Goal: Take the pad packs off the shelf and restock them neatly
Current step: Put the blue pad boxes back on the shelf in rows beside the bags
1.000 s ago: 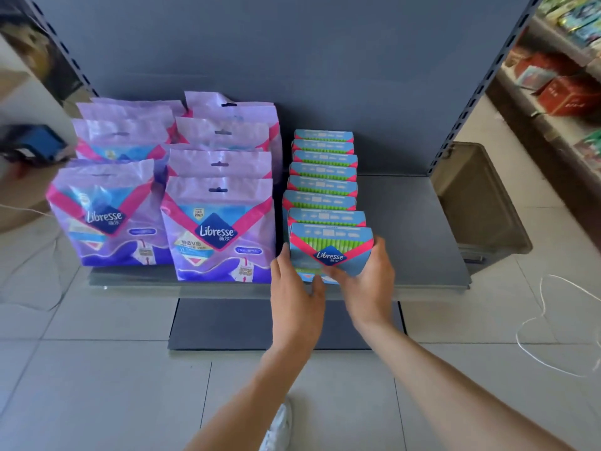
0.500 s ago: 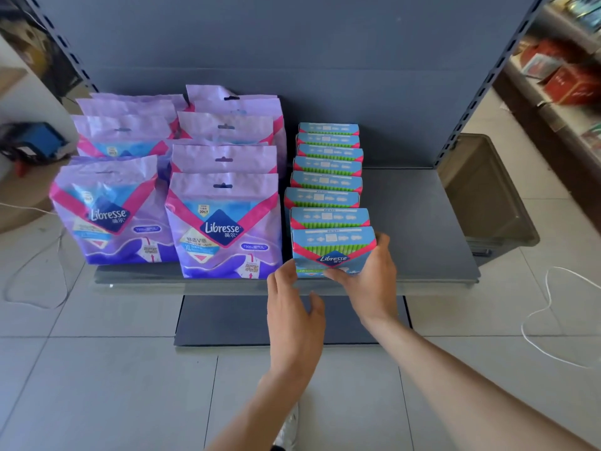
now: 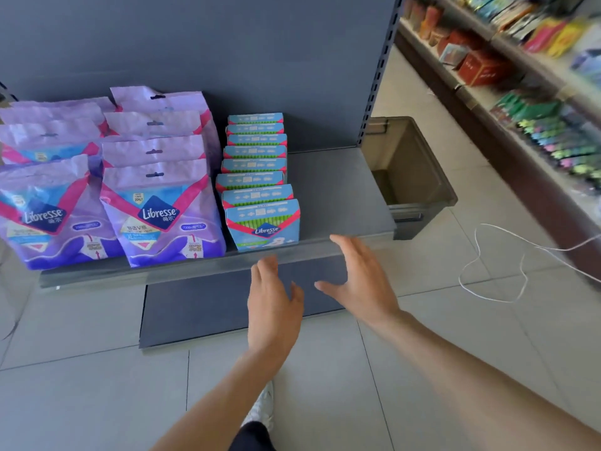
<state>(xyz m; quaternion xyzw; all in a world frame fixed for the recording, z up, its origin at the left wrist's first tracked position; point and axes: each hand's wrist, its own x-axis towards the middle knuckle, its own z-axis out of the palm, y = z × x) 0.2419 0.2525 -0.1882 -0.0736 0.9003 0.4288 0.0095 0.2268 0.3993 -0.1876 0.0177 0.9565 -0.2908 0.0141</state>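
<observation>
Hovering just in front of the shelf, both hands held nothing. The left hand hung a little below the shelf's front lip, fingers straight and close together, pointing towards the shelf, thumb out to the side. The right hand was wide open, its fingers spread and lightly bent. Its fingertips were at the front lip, just right of the front blue pack and apart from it.

That pack stood upright at the very front edge, logo facing out. It headed a file of eight blue packs that ran back to the grey back panel. The third from the front sat slightly left of the rest. Just beside them on the left, the purple packs stood upright in two files, the front pair showing their labels. Whether the purple and blue packs touched could not be told.

Under the shelf a dark base plate lay on the tiled floor. A grey bin, open at the top, stood on the floor at the shelf's right end. Further right, a white cord lay in loops on the tiles. Side shelving along the right edge carried colourful goods, too blurred to name. A white shoe showed between the forearms.
</observation>
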